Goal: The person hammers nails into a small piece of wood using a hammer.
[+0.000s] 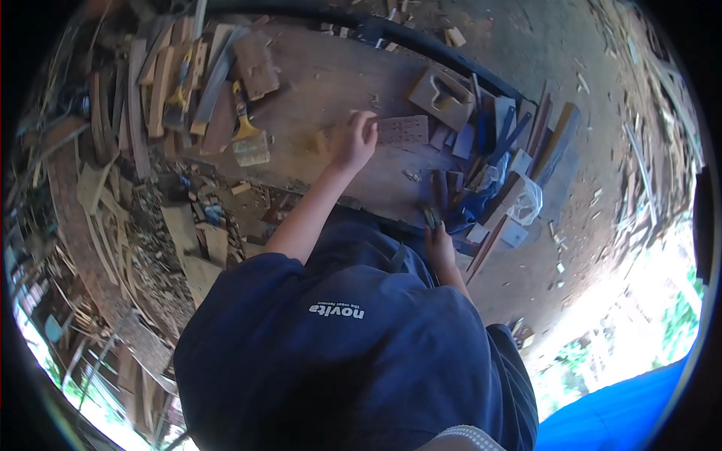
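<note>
Over the middle of the wooden board [323, 68], my left hand [356, 143] is raised with its fingers curled in. Anything inside those fingers is hidden. Just right of them lies a flat brown block with rows of small holes [404, 131], its left end close to my fingertips. Low at the board's near edge, my right hand [438, 239] is closed around a small dark tool [431, 217] that points up from the fist; I cannot tell its kind. A blurred yellowish patch [322, 140] shows left of my left wrist.
Paintbrushes with yellow handles [247, 139] lie at left beside wooden strips [160, 90]. At right are a block with a curved cutout [442, 99], blue-handled tools [505, 135], a clear plastic bag [526, 199] and wood pieces. Shavings and offcuts [143, 248] cover the ground at left.
</note>
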### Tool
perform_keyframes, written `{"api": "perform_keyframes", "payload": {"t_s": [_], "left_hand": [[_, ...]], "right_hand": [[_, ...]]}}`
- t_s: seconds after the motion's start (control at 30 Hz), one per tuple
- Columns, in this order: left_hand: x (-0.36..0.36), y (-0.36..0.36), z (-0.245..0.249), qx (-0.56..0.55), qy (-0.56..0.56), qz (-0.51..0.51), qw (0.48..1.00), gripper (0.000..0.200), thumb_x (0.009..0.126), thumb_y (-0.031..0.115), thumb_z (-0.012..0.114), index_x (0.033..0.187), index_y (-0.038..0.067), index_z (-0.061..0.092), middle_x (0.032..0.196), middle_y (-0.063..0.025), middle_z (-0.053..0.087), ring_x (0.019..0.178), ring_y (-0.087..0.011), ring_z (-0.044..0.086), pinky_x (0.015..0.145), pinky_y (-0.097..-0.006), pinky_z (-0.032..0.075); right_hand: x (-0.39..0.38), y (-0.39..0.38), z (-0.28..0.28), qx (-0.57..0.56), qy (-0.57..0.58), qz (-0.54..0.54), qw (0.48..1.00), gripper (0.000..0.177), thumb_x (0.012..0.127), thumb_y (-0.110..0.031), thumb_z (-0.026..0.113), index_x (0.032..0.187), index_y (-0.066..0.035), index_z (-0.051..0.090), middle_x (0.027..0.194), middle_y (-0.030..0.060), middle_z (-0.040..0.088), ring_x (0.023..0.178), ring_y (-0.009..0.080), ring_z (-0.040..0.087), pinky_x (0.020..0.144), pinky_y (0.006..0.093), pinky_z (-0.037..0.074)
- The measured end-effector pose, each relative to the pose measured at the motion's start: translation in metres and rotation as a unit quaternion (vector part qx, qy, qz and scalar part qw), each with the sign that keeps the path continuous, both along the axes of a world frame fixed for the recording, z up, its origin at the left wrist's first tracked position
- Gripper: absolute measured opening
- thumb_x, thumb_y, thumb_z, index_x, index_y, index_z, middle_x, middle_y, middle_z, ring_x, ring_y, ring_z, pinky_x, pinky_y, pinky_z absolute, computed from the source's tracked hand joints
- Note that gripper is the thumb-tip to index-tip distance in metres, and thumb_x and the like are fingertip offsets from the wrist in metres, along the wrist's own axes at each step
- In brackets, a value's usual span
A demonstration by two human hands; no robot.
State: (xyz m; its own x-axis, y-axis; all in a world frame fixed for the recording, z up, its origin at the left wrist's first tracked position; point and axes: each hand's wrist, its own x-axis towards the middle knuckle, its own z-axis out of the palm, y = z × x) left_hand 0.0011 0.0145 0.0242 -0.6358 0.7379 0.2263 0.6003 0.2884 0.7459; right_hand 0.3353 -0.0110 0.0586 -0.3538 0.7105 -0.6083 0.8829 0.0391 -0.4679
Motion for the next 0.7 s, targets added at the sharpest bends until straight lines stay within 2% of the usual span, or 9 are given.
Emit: {"api": "perform_keyframes", "payload": {"t_s": [0.07, 0.13, 0.2, 0.23, 0.37, 0.47, 0.6, 0.67, 0.7], "left_hand": [[0.016, 0.042, 0.02, -0.023, -0.027, -0.103, 0.994, 0.013, 0.08, 0.014, 0.065, 0.092, 0.01, 0.061, 0.092, -0.007, 0.06, 0.088, -0.0294, 0.059, 0.075, -0.0409, 0.048], [0.028, 0.081, 0.011, -0.075, -0.088, -0.146, 0.982, 0.01, 0.079, 0.016, 0.067, 0.086, 0.01, 0.062, 0.092, -0.0078, 0.06, 0.091, -0.0302, 0.058, 0.078, -0.0423, 0.048], [0.038, 0.118, -0.003, -0.085, 0.037, -0.181, 0.979, 0.01, 0.079, 0.017, 0.067, 0.086, 0.01, 0.064, 0.094, -0.0094, 0.059, 0.095, -0.0308, 0.057, 0.081, -0.0428, 0.048], [0.042, 0.134, -0.009, -0.086, 0.04, -0.199, 0.975, 0.01, 0.079, 0.017, 0.067, 0.086, 0.01, 0.064, 0.094, -0.0094, 0.059, 0.095, -0.0308, 0.057, 0.081, -0.0428, 0.048], [0.063, 0.165, -0.025, -0.118, 0.081, -0.171, 0.975, 0.012, 0.078, 0.016, 0.069, 0.089, 0.012, 0.067, 0.095, -0.0089, 0.058, 0.097, -0.0301, 0.056, 0.084, -0.0414, 0.047], [0.073, 0.172, -0.033, -0.116, 0.109, -0.136, 0.978, 0.012, 0.078, 0.017, 0.069, 0.088, 0.011, 0.068, 0.095, -0.0092, 0.058, 0.097, -0.0303, 0.056, 0.083, -0.0408, 0.048], [0.07, 0.176, -0.034, -0.124, 0.089, -0.118, 0.981, 0.008, 0.078, 0.016, 0.07, 0.083, 0.011, 0.068, 0.091, -0.0086, 0.061, 0.093, -0.0301, 0.059, 0.08, -0.0409, 0.049], [0.07, 0.182, -0.03, -0.187, 0.041, -0.109, 0.975, 0.009, 0.077, 0.016, 0.07, 0.084, 0.01, 0.069, 0.094, -0.0091, 0.062, 0.09, -0.031, 0.061, 0.077, -0.0422, 0.05], [0.069, 0.184, -0.031, -0.205, 0.049, -0.112, 0.971, 0.009, 0.078, 0.016, 0.069, 0.083, 0.009, 0.069, 0.097, -0.0097, 0.063, 0.089, -0.0318, 0.062, 0.077, -0.0427, 0.051]], "right_hand": [[0.004, -0.012, -0.008, -0.011, -0.03, -0.022, 0.999, 0.042, 0.091, -0.025, 0.054, 0.12, 0.004, 0.045, 0.088, 0.0299, 0.063, 0.078, 0.0475, 0.062, 0.065, 0.0544, 0.049], [0.0, -0.021, -0.015, 0.011, -0.039, -0.026, 0.999, 0.044, 0.09, -0.026, 0.052, 0.121, 0.003, 0.043, 0.087, 0.0288, 0.064, 0.076, 0.0474, 0.062, 0.065, 0.056, 0.05], [-0.005, -0.027, -0.01, 0.047, -0.032, -0.046, 0.997, 0.036, 0.09, -0.025, 0.052, 0.116, -0.001, 0.043, 0.084, 0.027, 0.064, 0.075, 0.0471, 0.062, 0.064, 0.0562, 0.05], [-0.008, -0.027, -0.005, 0.043, -0.029, -0.039, 0.998, 0.032, 0.09, -0.025, 0.052, 0.112, -0.003, 0.043, 0.083, 0.0262, 0.064, 0.073, 0.0469, 0.062, 0.063, 0.0565, 0.05], [-0.015, -0.029, 0.0, 0.026, -0.035, -0.06, 0.997, 0.024, 0.091, -0.026, 0.052, 0.101, -0.006, 0.042, 0.08, 0.0242, 0.064, 0.071, 0.0451, 0.063, 0.061, 0.0555, 0.05], [-0.015, -0.027, 0.0, -0.037, -0.044, -0.085, 0.995, 0.032, 0.088, -0.024, 0.055, 0.11, -0.005, 0.044, 0.086, 0.0246, 0.064, 0.076, 0.0451, 0.062, 0.066, 0.0555, 0.049], [-0.016, -0.025, 0.006, -0.045, -0.022, -0.097, 0.994, 0.03, 0.088, -0.024, 0.055, 0.108, -0.004, 0.044, 0.085, 0.0243, 0.064, 0.077, 0.0445, 0.062, 0.065, 0.0551, 0.049], [-0.014, -0.027, 0.002, 0.005, -0.024, -0.084, 0.996, 0.025, 0.091, -0.027, 0.053, 0.098, -0.006, 0.042, 0.077, 0.021, 0.063, 0.067, 0.042, 0.063, 0.057, 0.0527, 0.05], [-0.014, -0.024, 0.006, -0.03, -0.016, -0.088, 0.996, 0.031, 0.089, -0.023, 0.054, 0.11, -0.003, 0.044, 0.084, 0.0246, 0.064, 0.075, 0.044, 0.063, 0.065, 0.0546, 0.049]]}}
